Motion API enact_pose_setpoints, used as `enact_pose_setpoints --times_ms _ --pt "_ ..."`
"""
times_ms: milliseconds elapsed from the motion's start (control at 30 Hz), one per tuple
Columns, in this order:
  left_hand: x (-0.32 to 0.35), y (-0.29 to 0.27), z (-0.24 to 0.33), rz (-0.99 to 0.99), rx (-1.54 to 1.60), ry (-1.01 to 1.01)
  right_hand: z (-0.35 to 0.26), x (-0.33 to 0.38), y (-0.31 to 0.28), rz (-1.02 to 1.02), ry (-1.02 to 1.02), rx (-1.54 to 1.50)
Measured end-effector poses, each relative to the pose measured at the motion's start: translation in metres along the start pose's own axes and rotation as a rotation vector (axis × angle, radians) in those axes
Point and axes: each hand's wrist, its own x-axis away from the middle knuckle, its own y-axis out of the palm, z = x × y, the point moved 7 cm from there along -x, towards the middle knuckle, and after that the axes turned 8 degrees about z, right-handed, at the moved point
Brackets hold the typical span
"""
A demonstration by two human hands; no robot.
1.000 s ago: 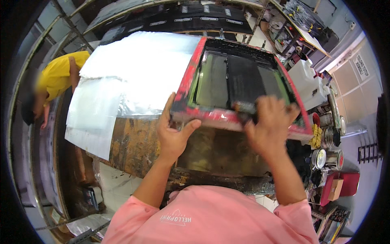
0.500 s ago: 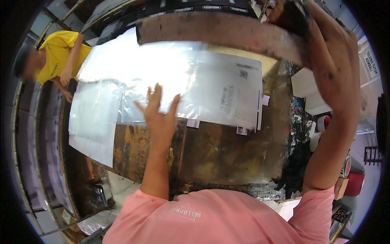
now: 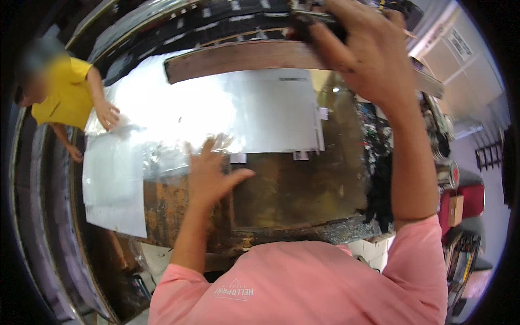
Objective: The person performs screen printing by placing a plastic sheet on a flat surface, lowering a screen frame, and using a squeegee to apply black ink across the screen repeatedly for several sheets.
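My left hand point(image 3: 208, 170) lies low over the near edge of a glossy clear plastic sheet point(image 3: 173, 160). Its fingers are stretched out and the thumb spread; it holds nothing. A large white printed sheet point(image 3: 271, 116) lies under the glare, with small paper tabs point(image 3: 238, 158) along its near edge. At the far side, my right hand point(image 3: 374, 54) is closed over a long wooden bar point(image 3: 249, 57) raised above the sheets. Its fingertips are partly hidden, beside something dark. The bar slants a little across the table.
At the far left, a person in a yellow shirt point(image 3: 65, 97) has a hand point(image 3: 107, 115) at the sheet's edge. The brown stained tabletop point(image 3: 303, 189) bears dark paint crust point(image 3: 374, 135) on its right. Racks point(image 3: 49, 206) stand left; dark printed cloths point(image 3: 216, 24) hang behind.
The wooden bar has shifted slightly left with my right hand. My left hand has slid nearer to me along the sheets. The other person's hand has come onto the sheet's edge.
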Motion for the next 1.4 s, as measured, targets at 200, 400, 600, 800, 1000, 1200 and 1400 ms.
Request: enact_pose_setpoints --times_ms 200,400,600,800,1000,1200,1400 --pt "-0.028 0.086 0.103 -0.03 -0.081 0.193 0.012 -0.019 0.009 -0.006 -0.081 -0.013" --pt "-0.026 0.105 0.139 0.005 -0.033 0.287 0.006 -0.004 -0.018 -0.003 -0.102 -0.068" --pt "-0.017 0.104 0.131 -0.01 0.006 0.244 0.014 0.011 -0.004 0.017 -0.155 -0.109" --pt "-0.024 0.086 0.137 0.098 0.145 0.275 0.013 -0.003 -0.009 0.021 -0.156 -0.112" --pt "-0.01 -0.058 0.033 0.434 0.928 -0.353 -0.001 0.032 0.014 0.102 -0.109 -0.11" --pt "0.042 -0.037 0.025 0.263 0.695 -0.507 -0.004 0.146 0.102 -0.477 -0.19 -0.122" --pt "0.07 0.011 0.006 0.181 0.008 -0.322 -0.021 0.232 0.151 -0.479 -0.13 -0.169"
